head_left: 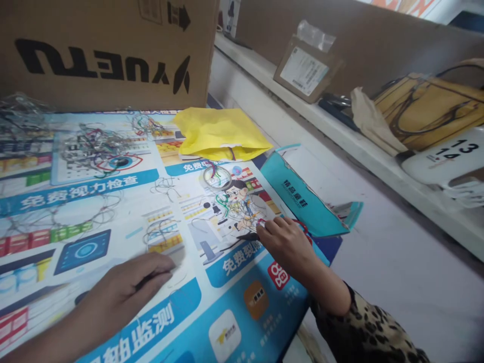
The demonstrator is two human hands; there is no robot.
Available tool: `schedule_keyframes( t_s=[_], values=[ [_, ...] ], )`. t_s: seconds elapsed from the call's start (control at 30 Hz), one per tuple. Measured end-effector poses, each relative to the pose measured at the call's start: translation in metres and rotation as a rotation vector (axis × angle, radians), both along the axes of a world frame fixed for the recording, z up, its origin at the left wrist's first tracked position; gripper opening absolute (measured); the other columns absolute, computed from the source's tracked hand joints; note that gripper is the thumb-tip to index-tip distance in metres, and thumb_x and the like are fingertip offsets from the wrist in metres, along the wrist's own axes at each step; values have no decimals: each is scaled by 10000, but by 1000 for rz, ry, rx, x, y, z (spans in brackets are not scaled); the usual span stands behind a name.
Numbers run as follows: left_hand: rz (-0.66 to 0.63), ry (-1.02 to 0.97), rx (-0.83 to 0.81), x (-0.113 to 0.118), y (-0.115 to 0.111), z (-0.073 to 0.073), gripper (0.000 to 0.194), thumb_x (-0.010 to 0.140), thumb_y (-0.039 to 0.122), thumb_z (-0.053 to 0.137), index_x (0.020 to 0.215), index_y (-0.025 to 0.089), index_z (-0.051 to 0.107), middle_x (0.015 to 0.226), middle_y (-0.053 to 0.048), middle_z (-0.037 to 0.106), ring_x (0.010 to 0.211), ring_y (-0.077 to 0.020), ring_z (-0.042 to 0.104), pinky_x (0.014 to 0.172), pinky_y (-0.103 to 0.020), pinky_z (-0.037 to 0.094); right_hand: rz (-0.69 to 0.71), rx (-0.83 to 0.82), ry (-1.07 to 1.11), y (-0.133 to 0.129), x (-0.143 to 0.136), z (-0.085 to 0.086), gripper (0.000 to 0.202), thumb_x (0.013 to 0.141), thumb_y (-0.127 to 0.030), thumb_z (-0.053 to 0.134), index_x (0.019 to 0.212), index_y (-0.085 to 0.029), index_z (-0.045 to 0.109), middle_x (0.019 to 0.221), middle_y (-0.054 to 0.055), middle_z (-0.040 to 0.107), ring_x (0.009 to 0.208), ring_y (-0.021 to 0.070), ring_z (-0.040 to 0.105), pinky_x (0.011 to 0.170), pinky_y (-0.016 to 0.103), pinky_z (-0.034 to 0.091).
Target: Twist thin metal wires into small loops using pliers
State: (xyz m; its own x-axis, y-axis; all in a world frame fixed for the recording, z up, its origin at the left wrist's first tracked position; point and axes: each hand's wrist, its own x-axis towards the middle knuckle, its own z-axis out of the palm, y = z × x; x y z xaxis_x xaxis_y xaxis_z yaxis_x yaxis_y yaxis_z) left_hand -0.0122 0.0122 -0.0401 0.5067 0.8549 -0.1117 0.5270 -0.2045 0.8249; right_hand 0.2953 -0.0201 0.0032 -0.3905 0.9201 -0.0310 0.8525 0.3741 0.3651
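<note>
My right hand [285,244] is closed over a red-handled tool with a dark pointed tip [247,236]; its exact kind is hidden under my fingers. Just beyond it lies a loose bunch of thin coloured wires [242,209], beside a clear ring [217,176] with wires in it. My left hand [138,280] is over the printed sheet at lower left, thumb and fingers pressed together. Its fingertips are slightly blurred, and I cannot make out what they hold. Close above it is a small coil of fine wire [162,233].
A tangled wire heap [94,146] lies at back left, before a large cardboard box [113,96]. A yellow bag [223,132] and an open teal carton [291,196] border the right edge. A ledge [260,63] holds a small package [302,70] and a tan bag [427,111].
</note>
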Motion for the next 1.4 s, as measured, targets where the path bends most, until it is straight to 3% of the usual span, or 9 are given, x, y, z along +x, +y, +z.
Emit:
schedule_keyframes(
  t_s=[0.17, 0.37, 0.5, 0.67, 0.8, 0.97, 1.17, 1.33, 1.4],
  values=[
    [-88, 69, -34, -4, 5, 0, 241, 799, 435, 509, 879, 252, 644, 883, 0, 685, 795, -168, 625, 678, -157, 480, -147, 21, 249, -17, 11, -12, 109, 851, -246, 533, 821, -184, 617, 713, 34, 599, 717, 176, 535, 651, 280, 332],
    [-24, 42, 11, 0, 3, -1, 265, 817, 449, 485, 861, 232, 630, 851, 0, 678, 769, -161, 614, 657, -162, 456, -321, -45, 679, -31, 10, -25, 189, 864, -335, 517, 904, -200, 643, 875, 43, 667, 797, 153, 600, 696, 230, 401],
    [-161, 87, 53, 2, 7, -3, 252, 853, 411, 448, 861, 217, 609, 851, -3, 661, 763, -152, 599, 650, -177, 448, -384, -225, 968, -31, -3, -25, 209, 837, -352, 538, 800, -178, 647, 731, 13, 640, 676, 130, 573, 607, 214, 392],
    [-305, 142, 133, 16, 9, 5, 243, 891, 296, 384, 800, 208, 591, 825, 4, 621, 790, -141, 568, 702, -210, 422, -496, -560, 1441, -21, -15, -21, 296, 789, -424, 558, 681, -150, 587, 542, -34, 511, 511, 88, 471, 500, 203, 361],
    [-373, 166, 159, 35, 7, 9, 194, 867, 216, 417, 776, 198, 587, 808, 6, 597, 762, -132, 561, 673, -213, 406, -455, -730, 1628, -11, -22, -16, 312, 765, -410, 578, 606, -143, 563, 495, -26, 516, 473, 88, 471, 505, 222, 373],
    [-454, 226, 299, 48, 2, 6, 167, 865, 217, 443, 847, 231, 608, 844, 8, 603, 811, -151, 564, 670, -226, 394, -395, -828, 1643, -4, -34, -16, 304, 783, -404, 532, 654, -136, 592, 467, -25, 530, 427, 79, 449, 459, 211, 344],
    [-451, 232, 400, 52, -4, 3, 129, 845, 183, 470, 840, 221, 593, 874, 12, 612, 825, -147, 568, 693, -228, 400, -351, -826, 1498, -1, -46, -17, 322, 780, -424, 494, 648, -141, 572, 479, -20, 524, 439, 90, 455, 461, 218, 369],
    [-400, 202, 415, 52, -10, -3, 165, 877, 215, 427, 855, 225, 591, 844, 5, 613, 807, -147, 570, 673, -234, 403, -357, -622, 1298, -1, -29, -10, 273, 751, -351, 574, 569, -158, 512, 524, -25, 492, 523, 93, 449, 503, 210, 302],
    [-380, 194, 417, 51, -11, -5, 189, 892, 232, 400, 848, 222, 584, 826, 1, 604, 785, -148, 563, 662, -241, 400, -326, -450, 1011, -3, -19, -3, 257, 773, -339, 579, 593, -162, 527, 574, -13, 521, 569, 103, 461, 524, 220, 266]
  ],
)
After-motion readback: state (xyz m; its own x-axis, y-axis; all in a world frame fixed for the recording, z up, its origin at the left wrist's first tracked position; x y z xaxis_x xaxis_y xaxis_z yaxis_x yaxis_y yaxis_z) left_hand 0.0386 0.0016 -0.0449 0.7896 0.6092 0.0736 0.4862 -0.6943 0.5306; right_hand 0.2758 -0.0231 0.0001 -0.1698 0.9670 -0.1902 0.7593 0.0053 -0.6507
